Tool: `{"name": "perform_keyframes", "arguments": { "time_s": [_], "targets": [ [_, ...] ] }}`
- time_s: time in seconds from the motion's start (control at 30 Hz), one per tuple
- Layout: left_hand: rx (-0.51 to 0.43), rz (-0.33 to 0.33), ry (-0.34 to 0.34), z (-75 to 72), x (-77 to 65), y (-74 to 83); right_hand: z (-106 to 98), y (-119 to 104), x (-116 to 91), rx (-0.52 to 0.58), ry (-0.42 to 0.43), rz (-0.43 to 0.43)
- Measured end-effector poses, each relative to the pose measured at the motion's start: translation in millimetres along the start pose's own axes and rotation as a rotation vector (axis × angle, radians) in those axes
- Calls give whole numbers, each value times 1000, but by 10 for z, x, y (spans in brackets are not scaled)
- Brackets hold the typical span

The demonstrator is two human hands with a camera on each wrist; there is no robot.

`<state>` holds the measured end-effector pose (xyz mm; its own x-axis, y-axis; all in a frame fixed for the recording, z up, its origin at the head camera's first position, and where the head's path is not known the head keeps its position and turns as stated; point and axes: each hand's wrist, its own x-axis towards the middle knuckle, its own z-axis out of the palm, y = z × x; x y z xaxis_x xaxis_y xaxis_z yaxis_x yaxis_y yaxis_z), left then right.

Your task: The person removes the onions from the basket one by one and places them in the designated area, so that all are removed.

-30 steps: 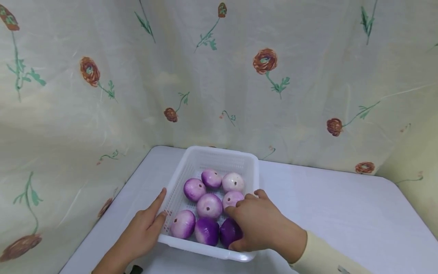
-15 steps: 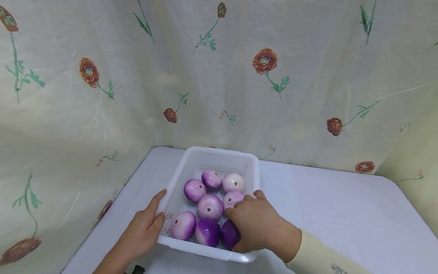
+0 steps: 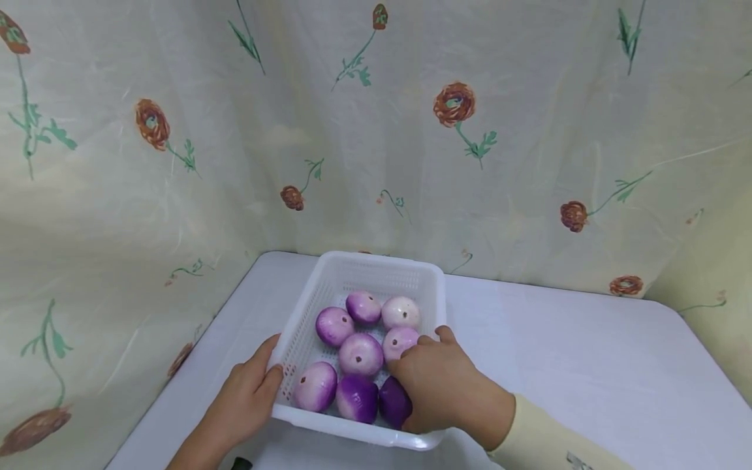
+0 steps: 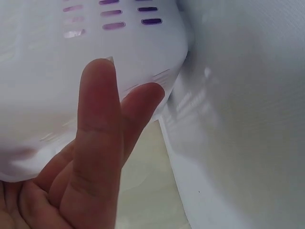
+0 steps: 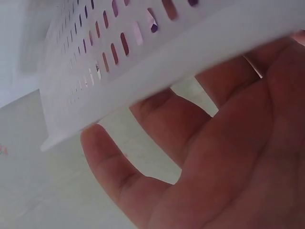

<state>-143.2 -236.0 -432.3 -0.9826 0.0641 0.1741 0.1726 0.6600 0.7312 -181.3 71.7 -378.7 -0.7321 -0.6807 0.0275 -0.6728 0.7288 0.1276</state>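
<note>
In the head view a white perforated plastic basket [image 3: 352,432] stands on the table with several purple-and-white onions in it. My left hand [image 3: 243,398] holds its left rim near the front; in the left wrist view the thumb and a finger [image 4: 98,100] lie against the outer wall. My right hand [image 3: 443,382] reaches over the right rim. Its fingers curl round the dark purple onion [image 3: 395,403] in the front right corner, and the palm hides part of it. A pale onion [image 3: 401,343] sits beside those fingers. In the right wrist view, the fingers [image 5: 162,121] pass over the basket's rim.
Other onions [image 3: 360,355] lie in the middle and back of the basket. The white-covered table [image 3: 576,365] extends to the right. A flower-printed curtain [image 3: 376,143] hangs close behind the table and along its left side.
My right hand has shifted slightly left over the dark onion. The left index finger has drawn down a little at the rim. The basket and onions have hardly moved.
</note>
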Motion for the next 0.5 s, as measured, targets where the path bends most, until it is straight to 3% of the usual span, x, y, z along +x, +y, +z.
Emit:
{"name": "perform_keyframes", "arguments": {
  "time_s": [0.5],
  "targets": [
    [-4,-35,22,13,-17,27,-39,14,4,-3,-14,-9]
  ]
}}
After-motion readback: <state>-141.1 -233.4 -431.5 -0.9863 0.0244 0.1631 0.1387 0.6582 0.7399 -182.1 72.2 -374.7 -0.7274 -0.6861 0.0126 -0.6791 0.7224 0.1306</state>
